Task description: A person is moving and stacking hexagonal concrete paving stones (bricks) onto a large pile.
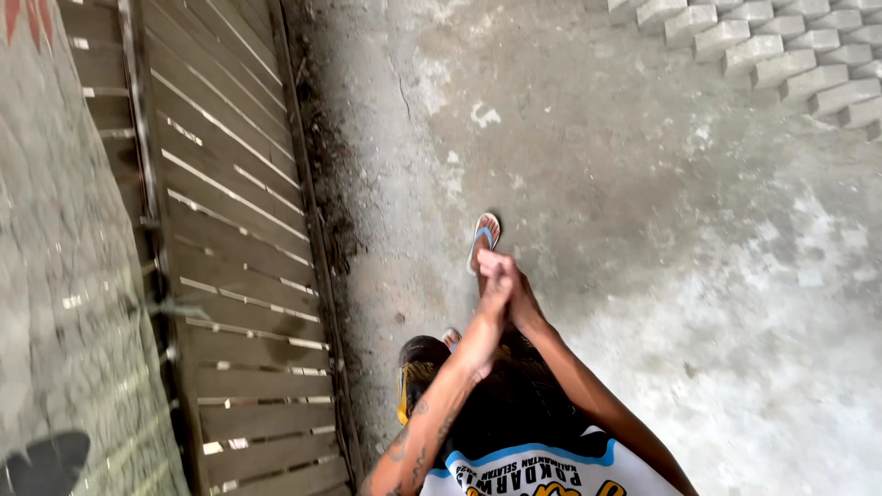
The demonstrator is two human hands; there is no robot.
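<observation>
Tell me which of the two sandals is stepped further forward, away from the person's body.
The sandal just beyond the clasped hands, with its blue strap and sole edge visible. The other sandal is back near the body, almost hidden by the forearm.

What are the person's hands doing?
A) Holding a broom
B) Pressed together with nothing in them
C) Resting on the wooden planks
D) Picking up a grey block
B: the left hand and right hand are pressed together in front of the body, above the concrete floor, with nothing visible in them; the planks and blocks are far off.
</observation>
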